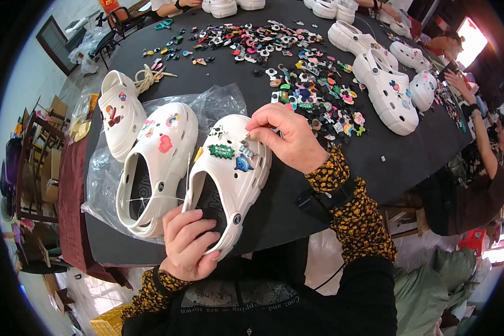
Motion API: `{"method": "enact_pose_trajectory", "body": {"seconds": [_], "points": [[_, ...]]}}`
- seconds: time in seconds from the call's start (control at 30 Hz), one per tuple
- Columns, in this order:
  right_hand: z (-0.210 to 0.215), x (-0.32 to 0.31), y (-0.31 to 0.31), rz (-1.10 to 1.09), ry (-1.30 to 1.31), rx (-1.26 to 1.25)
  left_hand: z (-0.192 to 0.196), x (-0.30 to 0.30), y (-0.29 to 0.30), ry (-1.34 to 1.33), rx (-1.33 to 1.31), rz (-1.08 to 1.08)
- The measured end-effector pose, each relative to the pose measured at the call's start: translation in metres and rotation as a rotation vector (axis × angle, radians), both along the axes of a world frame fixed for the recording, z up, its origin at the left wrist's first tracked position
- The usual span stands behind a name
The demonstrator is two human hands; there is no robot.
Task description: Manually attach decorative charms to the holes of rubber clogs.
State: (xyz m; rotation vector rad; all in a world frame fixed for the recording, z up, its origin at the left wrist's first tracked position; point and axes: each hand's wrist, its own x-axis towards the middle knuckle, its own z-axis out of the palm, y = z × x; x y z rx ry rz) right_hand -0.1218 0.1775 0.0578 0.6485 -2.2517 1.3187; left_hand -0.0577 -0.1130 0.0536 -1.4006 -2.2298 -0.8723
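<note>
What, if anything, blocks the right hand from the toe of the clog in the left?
Nothing visible. The right hand has thumb and forefinger at the toe's right side; the left hand holds the white clog by its heel end. The green charm sits left of those fingertips, out of their way.

We look down from the wearer's head through a wide fisheye, from the near edge of the table, facing its far side, which the top of our view crops. We see its near left corner low on the left. The left hand and right hand are close below us, the shirt fills the bottom, and straight edges bend toward a dark rim.
</note>
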Motion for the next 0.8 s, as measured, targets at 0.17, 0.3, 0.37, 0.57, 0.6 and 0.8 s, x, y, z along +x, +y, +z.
{"method": "enact_pose_trajectory", "body": {"seconds": [0.17, 0.3, 0.37, 0.57, 0.6, 0.8], "points": [[0.003, 0.002, 0.002, 0.012, -0.113, -0.057, 0.0, 0.0, 0.001, 0.001, 0.012, -0.002], [0.013, 0.008, 0.0, 0.003, -0.348, -0.331, 0.001, 0.001, 0.001, -0.002, 0.018, -0.012], [0.021, 0.014, -0.007, -0.014, -0.375, -0.292, -0.001, 0.0, -0.001, -0.019, 0.013, -0.018], [0.039, 0.052, -0.035, -0.129, -0.273, -0.038, 0.008, 0.004, -0.004, -0.047, -0.015, -0.011], [0.036, 0.055, -0.038, -0.134, -0.277, -0.03, 0.009, 0.004, -0.003, -0.057, -0.027, -0.01], [0.016, 0.063, -0.057, -0.319, 0.145, 0.261, 0.012, 0.004, -0.002, -0.076, -0.011, -0.024]]}}
